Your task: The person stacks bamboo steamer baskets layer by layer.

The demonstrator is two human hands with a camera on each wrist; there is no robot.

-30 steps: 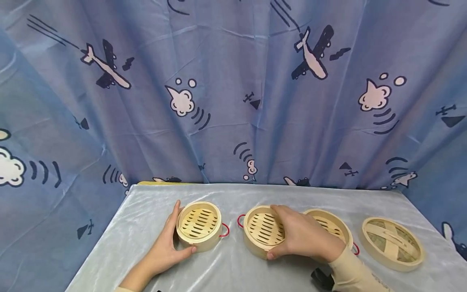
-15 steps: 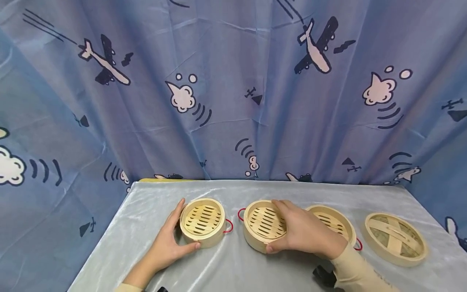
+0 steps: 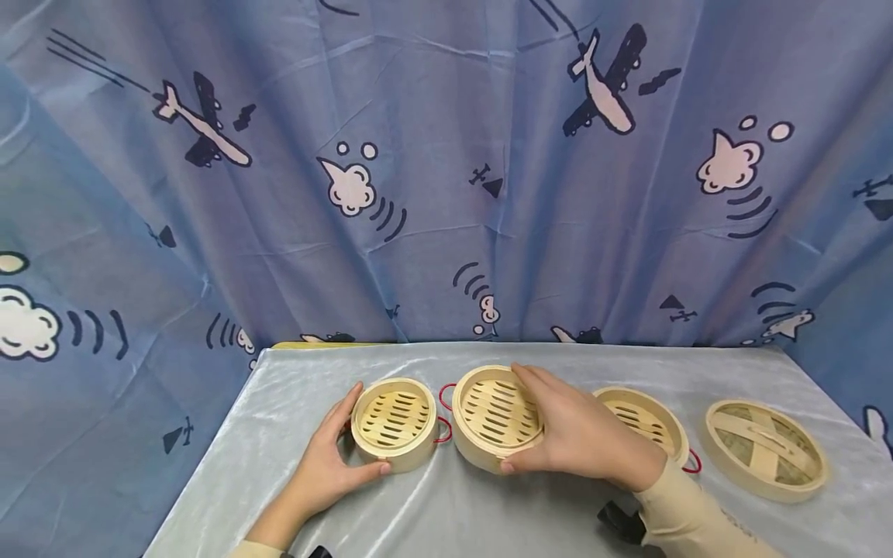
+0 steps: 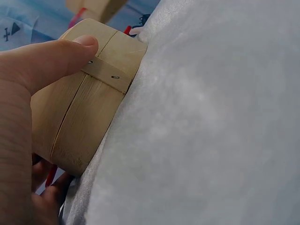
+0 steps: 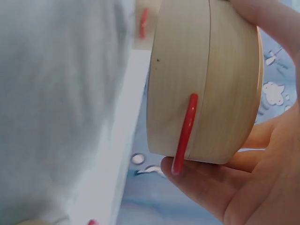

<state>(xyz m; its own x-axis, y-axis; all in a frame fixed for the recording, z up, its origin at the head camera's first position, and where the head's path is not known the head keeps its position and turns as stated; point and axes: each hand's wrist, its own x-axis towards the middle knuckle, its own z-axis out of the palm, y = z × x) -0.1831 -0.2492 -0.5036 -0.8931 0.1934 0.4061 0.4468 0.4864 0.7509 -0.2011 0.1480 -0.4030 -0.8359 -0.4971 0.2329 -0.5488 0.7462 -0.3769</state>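
My left hand (image 3: 324, 469) holds a small round bamboo steamer basket (image 3: 412, 460), thumb in front and fingers behind; the basket stands on the cloth. In the left wrist view the thumb presses the wall of this basket (image 4: 89, 112). My right hand (image 3: 568, 426) grips a second bamboo steamer basket (image 3: 474, 449) by its rim and side, raised off the table and slightly tilted. The right wrist view has its wall (image 5: 183, 61) and a red handle loop (image 5: 186, 131), fingers around the far side. Both baskets have slatted bottoms, and their red handles nearly meet.
Behind my right forearm a third steamer basket (image 3: 645, 418) stands partly hidden, with a red handle. Farther right lies a woven bamboo lid (image 3: 763, 449). A grey cloth (image 3: 418, 527) covers the table; a blue patterned curtain (image 3: 432, 194) hangs behind it.
The second steamer basket has risen off the cloth and moved left towards the first in my right hand. My left hand keeps its hold on the first basket.
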